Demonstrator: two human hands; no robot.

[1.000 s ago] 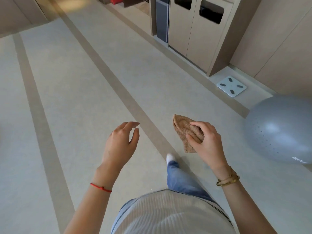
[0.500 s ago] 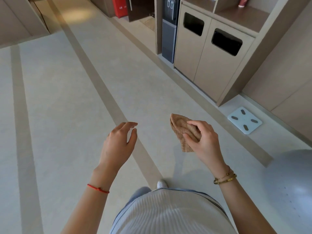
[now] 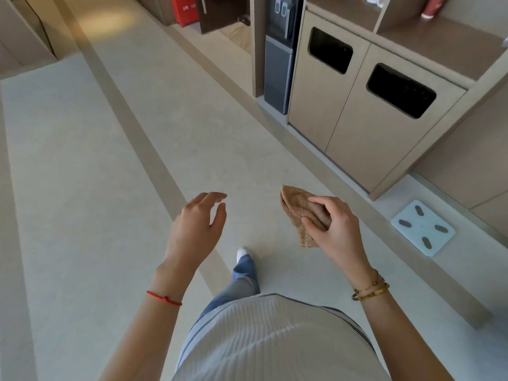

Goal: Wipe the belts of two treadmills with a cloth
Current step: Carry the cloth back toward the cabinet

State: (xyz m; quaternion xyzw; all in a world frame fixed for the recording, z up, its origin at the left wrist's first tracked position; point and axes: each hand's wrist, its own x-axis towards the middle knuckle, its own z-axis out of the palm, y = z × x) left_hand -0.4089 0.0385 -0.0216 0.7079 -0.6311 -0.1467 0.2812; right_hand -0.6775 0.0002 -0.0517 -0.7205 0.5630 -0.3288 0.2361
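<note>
Floor: pale grey floor (image 3: 82, 188) crossed by darker tan stripes that run away from the viewer; a soft pool of light lies on it at the top left.
Viewpoint: looking down from the person's head at both forearms, a ribbed white top and one leg in blue jeans (image 3: 242, 281) stepping forward with a white shoe (image 3: 243, 253).
Left hand: the left hand (image 3: 195, 229) is raised in front of the body, palm turned inward, fingers loosely spread and slightly bent, holding nothing. A thin red string (image 3: 164, 298) circles that wrist.
Right hand: the right hand (image 3: 334, 229) pinches a folded cloth between thumb and fingers. Gold bracelets (image 3: 371, 291) sit on that wrist.
Cloth: the cloth (image 3: 298, 210) is brown terry, held in the air above the floor, its free corners sticking out above and below the fingers.
Right side of room: a beige cabinet (image 3: 357, 127) with two doors, each with a dark rectangular opening, stands against the wall. Just to its left is a dark grey water dispenser (image 3: 277, 72) in a recess.
Scale: a white square bathroom scale (image 3: 423, 228) lies on the floor beside the cabinet's near corner.
Far end: a red box (image 3: 184, 9) stands at the top edge.
Treadmills: none in view.
</note>
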